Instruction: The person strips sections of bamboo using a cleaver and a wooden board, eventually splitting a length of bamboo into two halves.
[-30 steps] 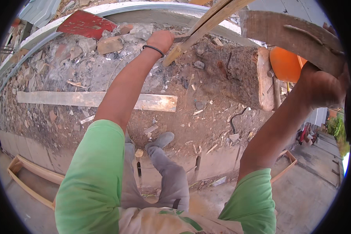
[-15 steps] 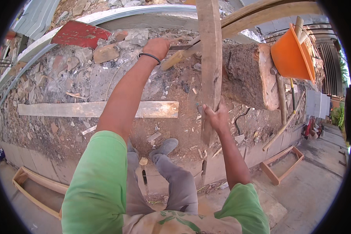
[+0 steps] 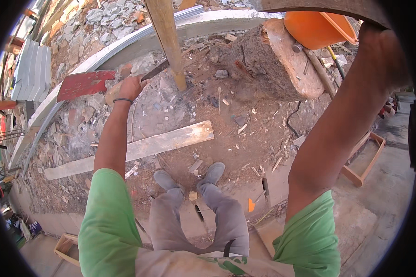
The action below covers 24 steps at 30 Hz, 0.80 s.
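My left hand (image 3: pixel 131 88), with a black band at the wrist, is closed around the handle end of a machete (image 3: pixel 156 70). Its dark blade points up and right, towards the lower part of a wooden pole (image 3: pixel 170 46) that comes down from the top edge. Raised high at the upper right, my right hand (image 3: pixel 382 53) grips a wooden board (image 3: pixel 328 7) along the top edge; the wood and the picture's rim partly hide the fingers. Below the board lies a thick log (image 3: pixel 249 64) with a pale cut end.
An orange bucket (image 3: pixel 316 31) and a hammer (image 3: pixel 316 69) are by the log's cut end. A flat plank (image 3: pixel 171 144) lies on the rubble before my feet. Beyond are a red board (image 3: pixel 85 85) and a concrete kerb (image 3: pixel 138 44). Wooden frames (image 3: pixel 363 159) stand on the paving.
My right hand has swung up and right, lifting the board from upright in front of me to the top right edge. My left hand with the machete sits farther left and lower in view.
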{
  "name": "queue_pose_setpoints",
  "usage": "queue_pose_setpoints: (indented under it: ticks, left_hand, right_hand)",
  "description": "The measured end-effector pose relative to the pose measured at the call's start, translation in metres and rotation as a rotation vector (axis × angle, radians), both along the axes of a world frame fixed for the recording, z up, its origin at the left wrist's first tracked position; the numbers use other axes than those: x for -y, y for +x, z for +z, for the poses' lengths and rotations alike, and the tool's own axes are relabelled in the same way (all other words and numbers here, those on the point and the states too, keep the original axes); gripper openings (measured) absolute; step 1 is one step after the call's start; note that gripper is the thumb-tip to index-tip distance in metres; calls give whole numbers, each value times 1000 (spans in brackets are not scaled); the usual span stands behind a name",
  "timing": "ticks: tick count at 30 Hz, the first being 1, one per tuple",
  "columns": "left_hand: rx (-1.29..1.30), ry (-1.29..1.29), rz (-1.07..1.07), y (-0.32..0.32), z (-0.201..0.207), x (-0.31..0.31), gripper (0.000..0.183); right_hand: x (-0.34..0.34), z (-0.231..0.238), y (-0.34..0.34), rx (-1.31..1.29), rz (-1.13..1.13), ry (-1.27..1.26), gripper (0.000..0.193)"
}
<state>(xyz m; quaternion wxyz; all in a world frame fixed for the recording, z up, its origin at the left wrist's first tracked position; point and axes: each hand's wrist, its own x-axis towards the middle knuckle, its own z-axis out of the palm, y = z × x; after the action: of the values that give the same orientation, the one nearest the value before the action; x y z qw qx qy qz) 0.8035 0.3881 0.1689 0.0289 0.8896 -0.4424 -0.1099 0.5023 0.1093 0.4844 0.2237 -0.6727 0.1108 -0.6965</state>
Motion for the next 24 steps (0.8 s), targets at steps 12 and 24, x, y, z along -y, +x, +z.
queue_pose_setpoints:
  ticks: [12, 24]
  left_hand:
    - [-45, -29, -70, -22, -5, 9, 41]
    - [-126, -104, -1, -6, -37, -121, 45]
  right_hand:
    - [-111, -256, -23, -1375, 370, 1215, 48]
    - [-212, -271, -19, -720, 786, 1769, 46]
